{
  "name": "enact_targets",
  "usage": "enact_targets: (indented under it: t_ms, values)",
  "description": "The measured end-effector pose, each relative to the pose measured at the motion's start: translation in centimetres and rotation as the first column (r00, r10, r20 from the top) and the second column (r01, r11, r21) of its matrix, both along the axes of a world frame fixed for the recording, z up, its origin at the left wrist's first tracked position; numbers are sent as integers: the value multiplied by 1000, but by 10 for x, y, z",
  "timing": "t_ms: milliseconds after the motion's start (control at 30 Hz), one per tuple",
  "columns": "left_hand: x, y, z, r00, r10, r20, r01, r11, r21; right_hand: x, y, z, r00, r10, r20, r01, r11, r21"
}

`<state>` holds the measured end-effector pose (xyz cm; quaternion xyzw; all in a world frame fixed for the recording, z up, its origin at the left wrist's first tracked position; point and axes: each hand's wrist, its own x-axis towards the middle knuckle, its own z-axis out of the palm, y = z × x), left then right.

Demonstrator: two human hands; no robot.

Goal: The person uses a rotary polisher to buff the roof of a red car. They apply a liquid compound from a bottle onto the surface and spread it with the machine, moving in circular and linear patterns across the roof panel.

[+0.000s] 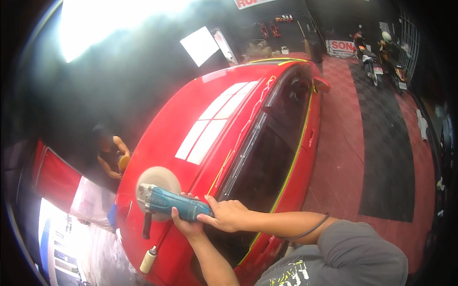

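A teal polisher (171, 202) with a pale round pad (159, 180) lies over the red roof of a car (164, 124). The pad looks smeared, as if spinning. My left hand (188, 224) grips the body of the polisher from below, thumb up along its side. My right hand (228, 215) is closed on its rear end. The black side handle (146, 226) sticks out near the head, with no hand on it. Below it, a white bottle (148, 260) stands on the red bodywork. A dark cord (310, 229) loops by my right forearm.
Yellow-green tape (292, 164) runs along the dark side windows (260, 167). Past the car's left side, another person (112, 152) holds a tool with an orange-yellow pad (123, 162). Motorcycles (374, 66) are parked far right on the red and black tiled floor (334, 157).
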<state>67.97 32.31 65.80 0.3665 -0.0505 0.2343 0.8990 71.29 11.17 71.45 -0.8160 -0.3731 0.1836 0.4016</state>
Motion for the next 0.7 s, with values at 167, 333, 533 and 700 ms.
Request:
enact_targets:
  t_ms: [167,333,533,700]
  values:
    - [-55,-43,39,996,-3,90,-8,992,126,-47,-36,9,984,75,-160,-63,995,77]
    - [-102,-68,93,986,40,162,-83,961,263,-75,-58,22,936,304,-177,-217,894,391]
    - [-140,-96,125,942,201,270,-282,908,310,-102,-64,25,912,403,-75,-300,782,546]
    - [-143,-108,139,967,-3,254,-85,938,336,-114,-59,7,934,353,60,-286,635,718]
